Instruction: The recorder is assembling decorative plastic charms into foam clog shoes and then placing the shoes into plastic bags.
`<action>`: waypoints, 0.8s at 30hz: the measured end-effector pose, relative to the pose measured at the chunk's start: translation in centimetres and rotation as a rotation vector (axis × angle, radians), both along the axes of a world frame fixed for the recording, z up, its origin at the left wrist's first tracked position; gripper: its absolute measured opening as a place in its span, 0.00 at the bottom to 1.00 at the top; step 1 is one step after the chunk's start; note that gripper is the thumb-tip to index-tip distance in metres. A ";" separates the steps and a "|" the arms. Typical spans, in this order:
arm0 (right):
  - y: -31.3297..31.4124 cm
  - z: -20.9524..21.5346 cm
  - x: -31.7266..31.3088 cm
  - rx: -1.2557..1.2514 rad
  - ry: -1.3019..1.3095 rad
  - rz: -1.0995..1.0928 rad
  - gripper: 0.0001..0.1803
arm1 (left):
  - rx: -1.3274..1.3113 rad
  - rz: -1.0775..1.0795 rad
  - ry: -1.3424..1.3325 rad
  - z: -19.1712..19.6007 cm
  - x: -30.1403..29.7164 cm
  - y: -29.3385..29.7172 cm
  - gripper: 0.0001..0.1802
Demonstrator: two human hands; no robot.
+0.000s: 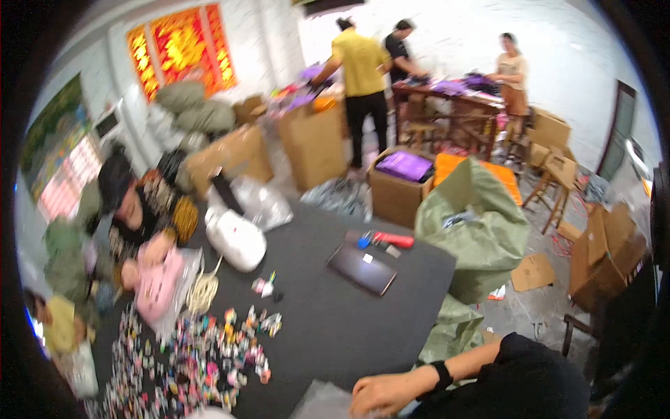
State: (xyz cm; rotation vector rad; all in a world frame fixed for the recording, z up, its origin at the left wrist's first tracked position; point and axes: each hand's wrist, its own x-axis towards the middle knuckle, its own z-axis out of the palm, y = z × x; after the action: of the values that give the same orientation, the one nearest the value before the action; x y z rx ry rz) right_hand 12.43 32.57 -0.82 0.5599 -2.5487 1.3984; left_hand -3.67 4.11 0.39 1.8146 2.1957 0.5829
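Right hand (382, 393) rests at the near edge of the dark grey tabletop (328, 307), fingers curled loosely on a sheet of clear crinkled plastic (322, 401); can't tell if it grips the sheet. Black wristband (442, 374) on that wrist. Left hand not in view. Left of the plastic, a spread of small multicoloured trinkets (202, 356) covers the tabletop. Further out: flat black rectangular case (363, 269), white rounded bag (236, 239). Another person's hands hold a pink pouch (158, 283) at the far left.

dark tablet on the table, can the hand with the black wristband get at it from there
Probably yes: the hand rests at the table's near edge, and only bare dark tabletop lies between it and the tablet.
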 end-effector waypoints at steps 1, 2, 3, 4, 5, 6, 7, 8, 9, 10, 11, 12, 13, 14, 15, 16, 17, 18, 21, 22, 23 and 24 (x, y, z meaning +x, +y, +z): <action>-0.4 -0.7 0.3 0.002 -0.005 -0.082 0.20 | 0.234 0.089 -0.102 0.4 0.6 0.6 0.18; 0.1 0.0 0.4 0.001 -0.012 -0.153 0.18 | 0.304 0.189 -0.160 1.0 1.1 1.3 0.15; 0.0 0.2 0.4 -0.018 -0.022 -0.202 0.15 | 0.372 0.306 -0.209 0.8 1.6 1.3 0.12; 0.1 0.4 0.1 -0.036 -0.037 -0.252 0.13 | 0.374 0.349 -0.192 -0.8 1.5 0.4 0.18; 0.2 0.9 0.0 -0.040 -0.067 -0.308 0.11 | 0.324 0.435 -0.191 -1.4 2.1 0.2 0.18; 0.0 1.7 -0.4 -0.035 -0.093 -0.366 0.10 | 0.365 0.523 -0.238 -1.6 2.0 0.7 0.13; -0.2 2.4 -0.9 -0.027 -0.135 -0.389 0.09 | 0.414 0.605 -0.276 -1.0 1.7 1.2 0.09; 0.0 2.7 -1.3 -0.004 -0.180 -0.429 0.09 | 0.409 0.725 -0.343 -0.6 1.9 2.3 0.07; -0.2 2.8 -2.0 0.022 -0.243 -0.473 0.08 | 0.420 0.735 -0.302 -0.1 1.8 3.2 0.06; -0.3 2.8 -2.3 0.051 -0.225 -0.509 0.11 | 0.441 0.776 -0.276 -0.6 1.8 3.4 0.06; -0.7 2.8 -2.7 0.001 -0.246 -0.553 0.16 | 0.389 0.815 -0.303 -0.6 1.8 3.3 0.05; -1.1 2.7 -2.9 -0.048 -0.271 -0.608 0.21 | 0.337 0.843 -0.335 -0.6 1.9 3.2 0.05; -1.4 2.8 -3.2 -0.053 -0.278 -0.592 0.21 | 0.329 0.860 -0.333 -0.5 2.0 3.5 0.05; -1.7 3.1 -3.6 -0.058 -0.261 -0.637 0.27 | 0.351 0.888 -0.338 -0.3 2.1 4.0 0.07; -1.9 3.3 -3.8 -0.061 -0.243 -0.685 0.32 | 0.374 0.913 -0.345 -0.1 2.4 4.0 0.10; -2.0 3.3 -3.9 -0.062 -0.246 -0.678 0.32 | 0.371 0.921 -0.345 -0.8 2.4 3.7 0.10; -2.0 3.3 -4.0 -0.011 -0.220 -0.680 0.34 | 0.397 0.874 -0.319 -2.1 2.2 3.2 0.18; -2.0 3.2 -3.9 0.042 -0.196 -0.684 0.36 | 0.421 0.826 -0.298 -2.1 2.2 3.3 0.27; -2.0 2.8 -4.0 0.130 -0.160 -0.700 0.37 | 0.292 0.895 -0.449 -0.2 2.6 4.1 0.35; -1.9 2.8 -4.1 0.127 -0.158 -0.688 0.37 | 0.293 0.907 -0.444 0.2 2.4 4.3 0.35; -1.9 3.1 -4.1 0.166 -0.212 -0.672 0.38 | 0.253 0.874 -0.290 0.5 2.2 4.5 0.36; -1.9 3.2 -4.3 0.201 -0.261 -0.645 0.38 | 0.209 0.847 -0.130 0.7 1.9 4.4 0.37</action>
State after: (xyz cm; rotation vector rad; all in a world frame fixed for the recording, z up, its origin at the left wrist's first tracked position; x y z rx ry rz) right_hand 8.10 30.69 2.36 -0.4295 -2.7084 1.0352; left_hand -1.72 8.51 1.05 0.7881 2.8279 1.0710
